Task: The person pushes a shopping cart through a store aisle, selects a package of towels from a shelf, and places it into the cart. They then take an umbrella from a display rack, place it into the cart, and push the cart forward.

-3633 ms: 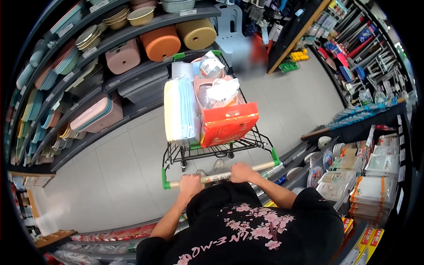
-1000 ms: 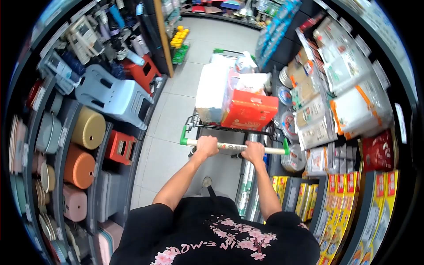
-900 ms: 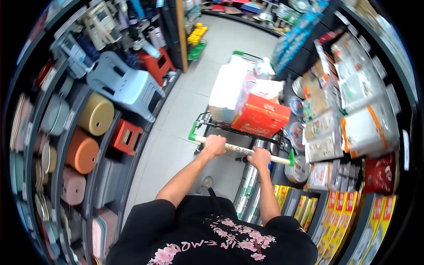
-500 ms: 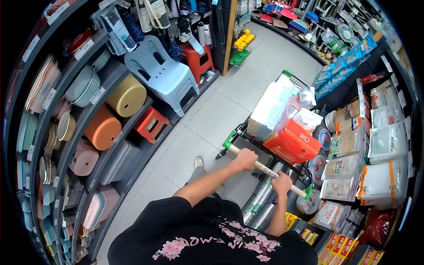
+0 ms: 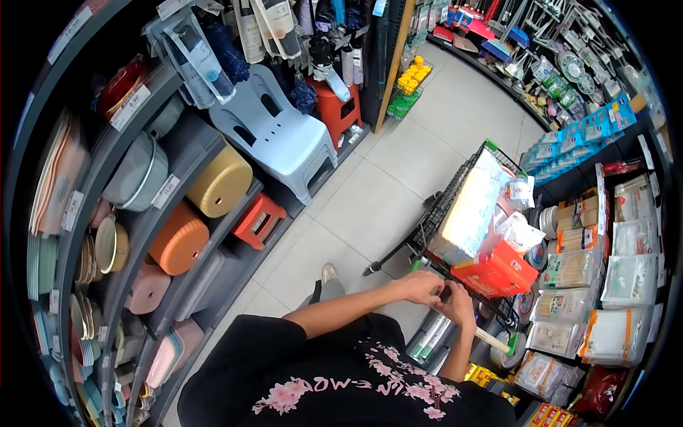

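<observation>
My left hand (image 5: 421,288) and my right hand (image 5: 457,306) meet over the handle (image 5: 492,341) of a shopping cart (image 5: 455,183), fingers curled and drawn close together. Something small and dark shows between them, too hidden to name. The hands cover the middle of the pale handle with its green ends. In the cart sit a large pale wrapped pack (image 5: 469,210), a red box (image 5: 496,270) and a white package (image 5: 521,231). A clear tub with a white label (image 5: 520,192) rests beyond them.
Left shelves hold basins (image 5: 139,174) and stools, including a yellow one (image 5: 220,181) and an orange one (image 5: 179,238). A light blue plastic chair (image 5: 281,135) stands at the shelf edge. Bagged disposable goods (image 5: 629,277) line the right. Tiled floor (image 5: 370,206) runs ahead.
Both hands have let go of the cart handle and come together above it. The cart has shifted slightly right and downward in view, as have the shelves on the left.
</observation>
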{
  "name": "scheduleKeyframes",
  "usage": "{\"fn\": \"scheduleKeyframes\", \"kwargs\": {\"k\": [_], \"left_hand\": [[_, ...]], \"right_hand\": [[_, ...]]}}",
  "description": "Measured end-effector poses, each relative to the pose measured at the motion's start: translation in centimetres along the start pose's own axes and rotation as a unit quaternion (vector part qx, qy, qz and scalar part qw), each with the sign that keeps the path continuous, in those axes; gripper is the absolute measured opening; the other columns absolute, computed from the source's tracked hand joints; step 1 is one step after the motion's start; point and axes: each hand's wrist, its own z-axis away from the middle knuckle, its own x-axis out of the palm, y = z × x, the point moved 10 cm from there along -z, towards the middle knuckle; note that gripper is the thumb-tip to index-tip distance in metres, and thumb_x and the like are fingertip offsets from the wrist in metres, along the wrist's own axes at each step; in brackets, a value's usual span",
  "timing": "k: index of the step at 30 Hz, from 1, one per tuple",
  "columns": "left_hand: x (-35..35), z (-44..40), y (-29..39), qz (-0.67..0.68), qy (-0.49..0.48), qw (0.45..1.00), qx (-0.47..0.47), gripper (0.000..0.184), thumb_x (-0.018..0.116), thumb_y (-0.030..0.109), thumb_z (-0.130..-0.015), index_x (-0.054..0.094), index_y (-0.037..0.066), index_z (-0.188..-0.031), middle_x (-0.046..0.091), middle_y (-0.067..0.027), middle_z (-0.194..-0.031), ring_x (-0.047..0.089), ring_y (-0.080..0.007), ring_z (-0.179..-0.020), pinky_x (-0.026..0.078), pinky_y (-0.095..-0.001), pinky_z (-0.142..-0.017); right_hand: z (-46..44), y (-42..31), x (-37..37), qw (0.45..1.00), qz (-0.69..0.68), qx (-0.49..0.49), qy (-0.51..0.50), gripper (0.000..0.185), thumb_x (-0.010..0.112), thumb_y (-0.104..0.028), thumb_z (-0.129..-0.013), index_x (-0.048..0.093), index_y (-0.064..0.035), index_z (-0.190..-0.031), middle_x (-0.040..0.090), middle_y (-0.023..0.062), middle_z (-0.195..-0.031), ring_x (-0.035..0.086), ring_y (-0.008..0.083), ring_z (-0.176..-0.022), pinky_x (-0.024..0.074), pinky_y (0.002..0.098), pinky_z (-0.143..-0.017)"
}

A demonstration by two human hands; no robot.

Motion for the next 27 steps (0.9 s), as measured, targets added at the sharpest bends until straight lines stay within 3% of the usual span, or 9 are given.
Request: {"fn": "scheduleKeyframes", "kwargs": {"k": [3, 4, 7, 8, 12, 14, 18, 22, 27], "left_hand": [[-7.2, 3.0, -3.3, 0.118, 0.097, 0.988, -0.006, 0.034, 0.070, 0.028, -0.085, 0.066, 0.004, -0.109, 0.069, -0.0138, -0.105, 0.068, -0.0276, -0.096, 0.052, -0.0384, -0.086], [-9.8, 4.4, -4.1, 0.190, 0.111, 0.975, -0.021, 0.036, 0.070, 0.027, -0.086, 0.065, 0.006, -0.115, 0.068, -0.0119, -0.111, 0.066, -0.0246, -0.100, 0.052, -0.0371, -0.088], [-16.1, 9.5, -6.6, 0.350, 0.167, 0.919, -0.072, 0.049, 0.072, 0.027, -0.090, 0.056, 0.008, -0.133, 0.061, -0.0061, -0.128, 0.058, -0.0190, -0.113, 0.048, -0.0364, -0.095], [-17.1, 10.7, -7.2, 0.431, 0.123, 0.892, -0.057, 0.068, 0.073, 0.027, -0.089, 0.041, 0.008, -0.146, 0.047, -0.0069, -0.145, 0.048, -0.0223, -0.129, 0.046, -0.0382, -0.101], [-22.0, 17.5, -10.3, 0.479, 0.249, 0.840, -0.058, 0.085, 0.075, 0.027, -0.088, 0.025, 0.007, -0.154, 0.029, -0.0105, -0.157, 0.034, -0.0262, -0.142, 0.039, -0.0412, -0.109], [-24.6, 20.3, -10.4, 0.493, 0.282, 0.822, -0.047, 0.096, 0.075, 0.027, -0.087, 0.012, 0.011, -0.158, 0.010, -0.0128, -0.163, 0.014, -0.0312, -0.150, 0.031, -0.0451, -0.115], [-28.7, 23.4, -10.5, 0.466, 0.325, 0.822, -0.044, 0.104, 0.080, 0.026, -0.083, 0.009, 0.014, -0.158, 0.004, -0.0112, -0.164, 0.001, -0.0320, -0.151, 0.017, -0.0516, -0.119], [-32.7, 24.3, -9.9, 0.443, 0.346, 0.826, -0.040, 0.111, 0.082, 0.016, -0.076, 0.007, 0.015, -0.158, 0.001, -0.0085, -0.165, -0.001, -0.0316, -0.152, 0.017, -0.0534, -0.119], [-35.9, 21.4, -10.7, 0.430, 0.347, 0.833, -0.040, 0.121, 0.086, 0.018, -0.069, 0.005, 0.013, -0.158, -0.002, -0.0086, -0.165, -0.002, -0.0290, -0.152, 0.014, -0.0545, -0.119]], "right_hand": [[-3.5, -6.0, -0.2, 0.993, -0.090, -0.060, 0.049, 0.059, 0.077, -0.014, -0.074, 0.055, -0.0037, -0.128, 0.063, 0.0158, -0.123, 0.060, 0.0302, -0.115, 0.0479, 0.0441, -0.096], [-4.6, -8.5, -0.1, 0.974, -0.215, -0.058, 0.030, 0.059, 0.075, -0.011, -0.078, 0.052, -0.0031, -0.132, 0.061, 0.0146, -0.126, 0.059, 0.0278, -0.118, 0.0481, 0.0421, -0.096], [-7.6, -17.2, 1.3, 0.846, -0.520, -0.108, -0.039, 0.063, 0.066, -0.003, -0.089, 0.040, -0.0049, -0.147, 0.050, 0.0123, -0.141, 0.053, 0.0243, -0.126, 0.0475, 0.0373, -0.099], [-8.7, -19.5, 2.6, 0.832, -0.535, -0.133, -0.066, 0.069, 0.063, 0.000, -0.091, 0.031, -0.0081, -0.152, 0.039, 0.0136, -0.150, 0.048, 0.0265, -0.131, 0.0471, 0.0367, -0.101], [-10.4, -29.1, 3.9, 0.770, -0.591, -0.152, -0.186, 0.093, 0.073, -0.023, -0.089, 0.012, -0.0134, -0.158, 0.017, 0.0149, -0.162, 0.030, 0.0304, -0.144, 0.0298, 0.0456, -0.115], [-11.3, -33.2, 4.1, 0.757, -0.581, -0.199, -0.223, 0.098, 0.075, -0.026, -0.086, 0.010, -0.0136, -0.158, 0.014, 0.0142, -0.163, 0.026, 0.0308, -0.146, 0.0286, 0.0462, -0.116], [-12.7, -39.7, 4.3, 0.731, -0.553, -0.270, -0.294, 0.112, 0.083, -0.031, -0.078, 0.007, -0.0134, -0.158, 0.007, 0.0113, -0.164, 0.015, 0.0307, -0.150, 0.0243, 0.0479, -0.118], [-14.6, -43.0, 2.9, 0.719, -0.536, -0.306, -0.318, 0.116, 0.085, -0.031, -0.076, 0.007, -0.0134, -0.158, 0.005, 0.0098, -0.165, 0.012, 0.0302, -0.151, 0.0231, 0.0489, -0.118], [-18.0, -43.8, 0.1, 0.714, -0.525, -0.336, -0.319, 0.121, 0.087, -0.033, -0.072, 0.005, -0.0133, -0.158, 0.005, 0.0090, -0.165, 0.011, 0.0309, -0.151, 0.0209, 0.0510, -0.118]]}}
